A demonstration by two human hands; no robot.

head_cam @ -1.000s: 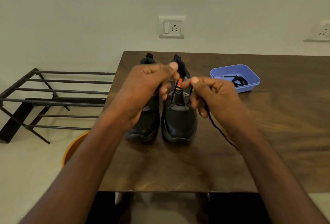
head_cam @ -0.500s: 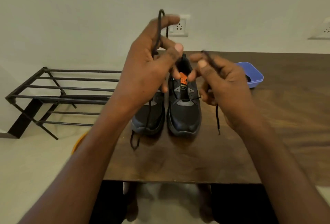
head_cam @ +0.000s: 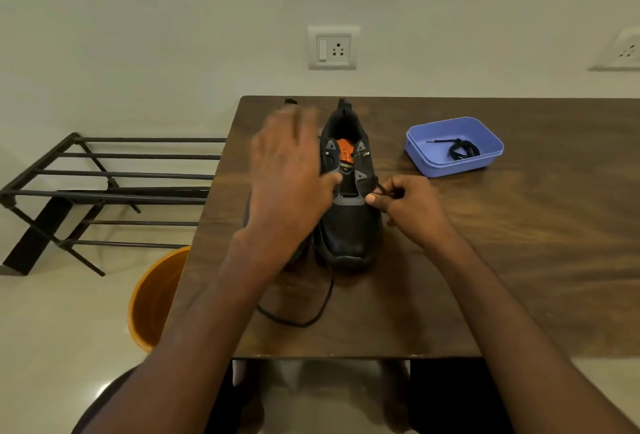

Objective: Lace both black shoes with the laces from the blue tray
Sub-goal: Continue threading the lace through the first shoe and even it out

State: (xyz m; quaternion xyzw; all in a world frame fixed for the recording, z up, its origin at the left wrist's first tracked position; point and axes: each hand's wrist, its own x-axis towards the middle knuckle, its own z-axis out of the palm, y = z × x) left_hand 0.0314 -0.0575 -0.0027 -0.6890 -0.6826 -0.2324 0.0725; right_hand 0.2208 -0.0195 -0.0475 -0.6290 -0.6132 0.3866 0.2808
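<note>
A: Two hands are at the right-hand shoe point(head_cam: 348, 212). The right hand point(head_cam: 412, 210) pinches a lace point(head_cam: 381, 189) end between thumb and fingers, just beside the lower eyelets on the shoe's right flank.

B: And the left hand point(head_cam: 287, 184)?

A: Spread wide, fingers loose and blurred, holding nothing that I can see. It lies over the other shoe point(head_cam: 290, 101), of which only a heel tab and a bit of the toe show.

B: Where does the rest of the lace run?

A: A loop of it trails on the bench point(head_cam: 519, 260), near the toes, curving toward the front edge.

B: So which step is this?

A: Early lacing of the right shoe, I judge: the low eyelets only. Next, that pinched end wants guiding through the following eyelet, with the left hand steadying the tongue.

B: And the second lace?

A: Coiled in the blue tray point(head_cam: 419, 153), far right of the shoes, untouched.
</note>
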